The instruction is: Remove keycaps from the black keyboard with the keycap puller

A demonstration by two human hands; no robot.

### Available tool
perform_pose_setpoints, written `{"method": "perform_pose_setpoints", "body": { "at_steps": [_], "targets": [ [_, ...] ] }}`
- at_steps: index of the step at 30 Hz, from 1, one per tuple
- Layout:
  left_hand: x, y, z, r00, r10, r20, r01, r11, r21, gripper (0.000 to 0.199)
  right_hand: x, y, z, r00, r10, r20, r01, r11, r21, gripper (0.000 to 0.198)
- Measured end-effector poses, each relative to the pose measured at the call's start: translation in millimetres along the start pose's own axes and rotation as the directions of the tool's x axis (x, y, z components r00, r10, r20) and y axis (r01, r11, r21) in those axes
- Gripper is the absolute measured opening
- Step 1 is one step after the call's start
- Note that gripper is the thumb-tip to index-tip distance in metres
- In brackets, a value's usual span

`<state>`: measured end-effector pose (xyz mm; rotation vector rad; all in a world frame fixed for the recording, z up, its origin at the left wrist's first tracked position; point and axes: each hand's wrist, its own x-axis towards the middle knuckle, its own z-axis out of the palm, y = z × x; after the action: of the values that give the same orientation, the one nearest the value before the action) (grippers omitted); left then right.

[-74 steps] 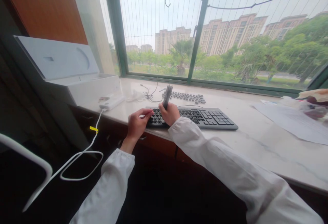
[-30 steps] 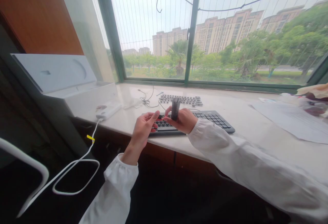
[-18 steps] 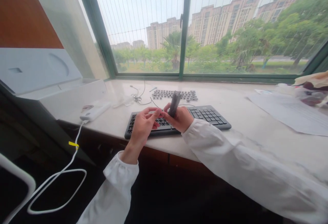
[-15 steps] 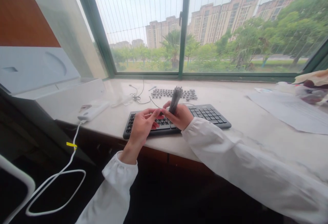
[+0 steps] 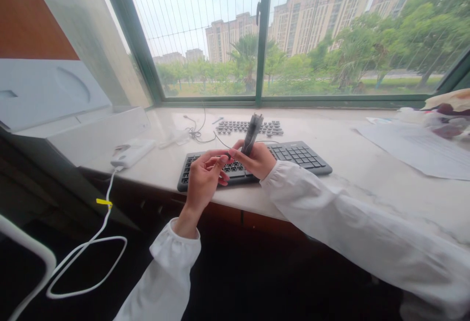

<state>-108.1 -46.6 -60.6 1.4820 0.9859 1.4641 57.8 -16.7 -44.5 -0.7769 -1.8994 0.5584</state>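
Note:
A black keyboard (image 5: 299, 157) lies below both hands; its left part shows bare key sockets, while the number pad on the right has its keys. My right hand (image 5: 262, 161) is closed around a dark brush (image 5: 252, 134), whose ragged wide end points up and away. Between the fingertips of my left hand (image 5: 203, 176) is a small black keycap (image 5: 228, 156), partly hidden. The fingertips of both hands meet at it, above the sockets. Behind the keyboard, loose keycaps (image 5: 238, 127) lie in rows on the white sill.
A thin dark cable (image 5: 198, 137) is coiled behind the keyboard. To the left are a white power strip (image 5: 134, 153) with a white cord (image 5: 106, 223) and an open white box (image 5: 99, 127). Paper sheets (image 5: 414, 149) and plastic bags (image 5: 448, 122) lie at right. A window stands behind.
The view has tilted down slightly, so the scene sits higher. The brush leans a little more to the right, and the hands stay together over the keyboard.

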Motion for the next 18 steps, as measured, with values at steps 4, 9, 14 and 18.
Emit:
{"method": "perform_pose_setpoints", "body": {
  "at_steps": [4,9,14,18],
  "targets": [
    [-0.7,4.3,-2.0,0.998,0.054,-0.028,-0.053,0.997,0.056,0.041,-1.6,1.2,-0.1,0.997,0.039,0.068,-0.045,0.995,0.093,0.033],
    [-0.8,10.6,-6.9,0.985,0.164,-0.046,-0.143,0.944,0.297,0.035,-2.2,2.0,0.4,0.989,0.111,0.101,-0.127,0.977,0.169,0.035],
    [7.1,20.1,-15.3,0.936,0.324,0.136,-0.343,0.758,0.555,0.025,-1.2,-2.5,1.9,0.993,0.108,0.051,-0.111,0.992,0.063,0.038],
    [21.2,32.2,-19.1,0.902,0.318,0.292,-0.431,0.616,0.66,0.02,1.9,0.0,3.1,0.994,0.099,-0.038,-0.1,0.995,-0.029,0.035]
  ]
}}
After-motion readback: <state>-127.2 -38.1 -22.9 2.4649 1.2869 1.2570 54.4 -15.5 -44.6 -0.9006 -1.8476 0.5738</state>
